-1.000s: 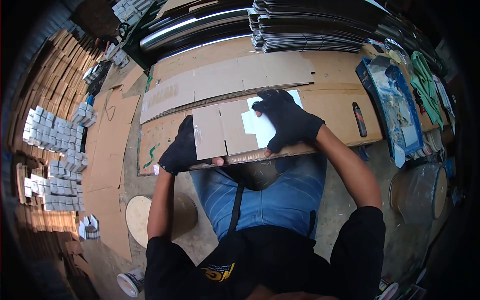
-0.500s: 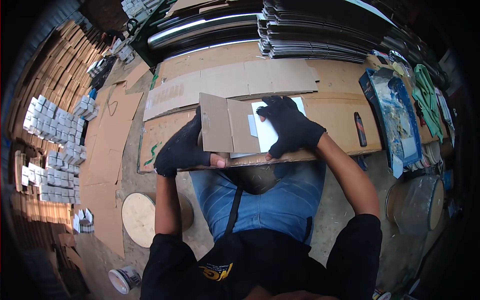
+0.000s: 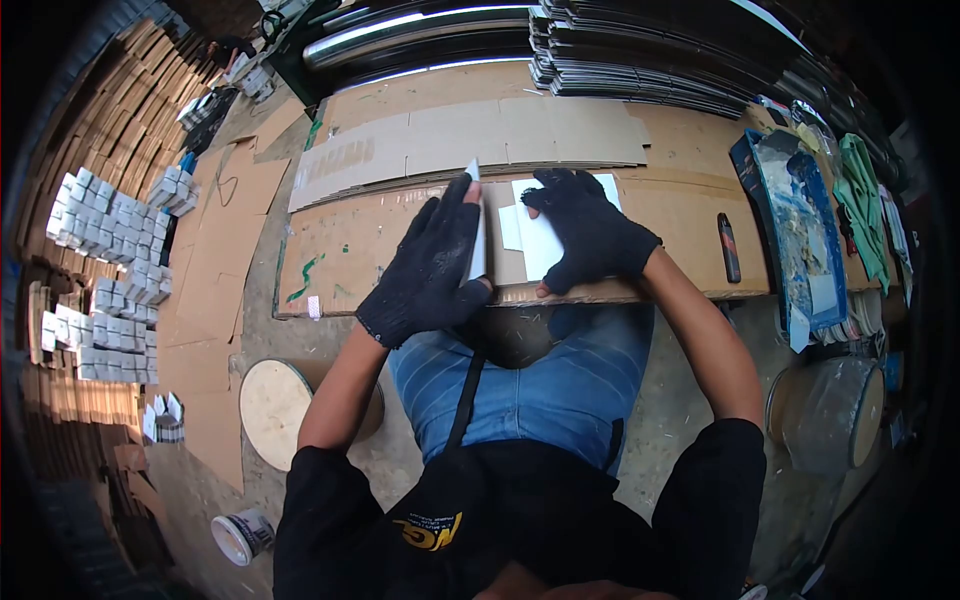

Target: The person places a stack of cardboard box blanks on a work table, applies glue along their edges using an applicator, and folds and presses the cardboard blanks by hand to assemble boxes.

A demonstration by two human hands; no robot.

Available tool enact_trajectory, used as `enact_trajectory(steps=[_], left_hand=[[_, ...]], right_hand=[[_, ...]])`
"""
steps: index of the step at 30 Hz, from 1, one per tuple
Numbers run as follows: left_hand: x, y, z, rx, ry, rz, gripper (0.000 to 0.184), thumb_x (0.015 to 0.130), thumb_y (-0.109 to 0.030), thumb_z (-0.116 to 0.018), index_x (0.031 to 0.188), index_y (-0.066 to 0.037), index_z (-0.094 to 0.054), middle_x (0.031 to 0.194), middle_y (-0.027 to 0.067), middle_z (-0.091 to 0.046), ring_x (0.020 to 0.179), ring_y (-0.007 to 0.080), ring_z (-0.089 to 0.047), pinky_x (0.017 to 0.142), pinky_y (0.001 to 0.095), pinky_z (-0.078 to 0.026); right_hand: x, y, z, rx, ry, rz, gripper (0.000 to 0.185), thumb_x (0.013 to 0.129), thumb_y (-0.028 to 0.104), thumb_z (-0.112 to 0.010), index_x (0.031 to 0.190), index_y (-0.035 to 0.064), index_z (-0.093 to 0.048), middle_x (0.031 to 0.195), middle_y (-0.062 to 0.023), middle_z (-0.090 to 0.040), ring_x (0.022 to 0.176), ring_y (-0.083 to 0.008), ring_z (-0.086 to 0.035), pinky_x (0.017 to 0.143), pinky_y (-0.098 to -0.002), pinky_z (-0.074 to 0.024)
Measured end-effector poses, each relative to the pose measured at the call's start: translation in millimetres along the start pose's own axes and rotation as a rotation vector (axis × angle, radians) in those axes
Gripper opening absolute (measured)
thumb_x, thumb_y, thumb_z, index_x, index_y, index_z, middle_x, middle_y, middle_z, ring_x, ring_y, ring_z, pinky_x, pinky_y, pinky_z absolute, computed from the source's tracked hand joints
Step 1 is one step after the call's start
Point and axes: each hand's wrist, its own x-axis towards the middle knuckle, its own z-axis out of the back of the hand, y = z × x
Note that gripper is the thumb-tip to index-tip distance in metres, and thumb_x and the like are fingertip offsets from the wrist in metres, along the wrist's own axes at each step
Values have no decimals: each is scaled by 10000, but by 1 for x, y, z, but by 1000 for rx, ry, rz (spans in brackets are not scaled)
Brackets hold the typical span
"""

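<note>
A folded cardboard piece [image 3: 512, 262], brown inside with white outer faces, lies at the near edge of the cardboard-covered table. One of its panels [image 3: 479, 245] stands up on edge. Against that panel's left side rests my left hand [image 3: 425, 262], in a black fingerless glove, its fingers stretched out and its thumb near the front edge. My right hand [image 3: 595, 235], gloved alike, lies with spread fingers on the white part [image 3: 542, 245] at the right. Its thumb is at the near edge, and the palm covers some of the surface.
A stack of flat cardboard blanks [image 3: 440, 140] lies beyond my hands. A dark cutter-like tool [image 3: 727, 248] and a glue-smeared blue tray [image 3: 795, 235] are to the right. Behind are a metal roller [image 3: 420, 35] and stacked dark sheets [image 3: 640, 60]. A round stool [image 3: 275, 415] stands lower left.
The left panel has swung up from leaning open to standing on edge. My left hand has moved right and up along it; my right hand stays on the white part.
</note>
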Motion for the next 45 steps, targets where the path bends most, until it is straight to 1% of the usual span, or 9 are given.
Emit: enact_trajectory(steps=[3,6,12,20,29,31,35,42,45], left_hand=[[8,-1,-9,163,57,-76,1044,824,-451,-685,1583,81,-203,1608,349,-267,1527,448,-259,1234,566,-216],[13,0,-14,173,187,-1,1164,818,-803,-606,1526,88,-361,1583,351,-318,1520,449,-267,1240,544,-207],[23,14,2,140,354,-7,1237,775,-864,-590,1536,81,-353,1600,350,-287,1542,431,-224,1262,512,-168],[24,30,-7,102,308,7,1394,672,-856,-705,1605,42,-191,1638,333,-196,1539,453,-205,1258,501,-197],[37,28,0,236,283,-79,1356,652,-803,-761,1587,40,-257,1558,347,-357,1469,477,-340,1230,486,-278],[43,28,1,184,329,-48,1365,641,-880,-687,1509,121,-359,1544,349,-372,1443,461,-375,1220,481,-295],[40,30,-5,173,217,-115,1295,642,-776,-766,1485,133,-389,1473,336,-448,1357,476,-452,1152,495,-383],[41,28,-10,104,230,-51,1245,649,-715,-800,1478,126,-403,1447,338,-482,1343,489,-462,1145,526,-376],[37,33,-19,176,93,-100,1250,638,-715,-808,1484,112,-406,1448,340,-484,1328,501,-467,1146,535,-361]], right_hand=[[0,-2,-2,-2,8,-8,1054,549,632,-893,1347,70,-495,1544,-301,-351,1484,-476,-264,1240,-531,-140],[0,-2,0,-2,8,-18,1104,539,636,-893,1395,69,-487,1558,-297,-346,1498,-459,-260,1245,-529,-130],[-1,-1,-1,-4,16,-38,1178,523,667,-884,1449,67,-472,1575,-294,-339,1514,-446,-247,1252,-527,-111],[-3,-1,-4,-20,-40,-11,1118,595,680,-853,1428,29,-489,1570,-297,-347,1497,-474,-266,1244,-527,-154],[-7,-2,-9,30,-133,31,1084,614,691,-842,1397,12,-526,1554,-294,-374,1483,-462,-300,1236,-520,-202],[-9,-2,-7,22,-141,21,1083,615,686,-845,1397,9,-526,1555,-292,-370,1483,-460,-300,1236,-523,-202],[-11,0,-10,28,-200,25,1075,623,688,-846,1400,15,-531,1547,-276,-369,1482,-444,-300,1238,-525,-206],[-12,0,-12,97,-207,64,1013,661,666,-830,1384,18,-540,1521,-264,-409,1465,-440,-334,1246,-527,-202],[-11,-2,-16,42,-246,70,1000,666,654,-831,1381,20,-537,1512,-264,-419,1458,-440,-346,1243,-529,-211]])
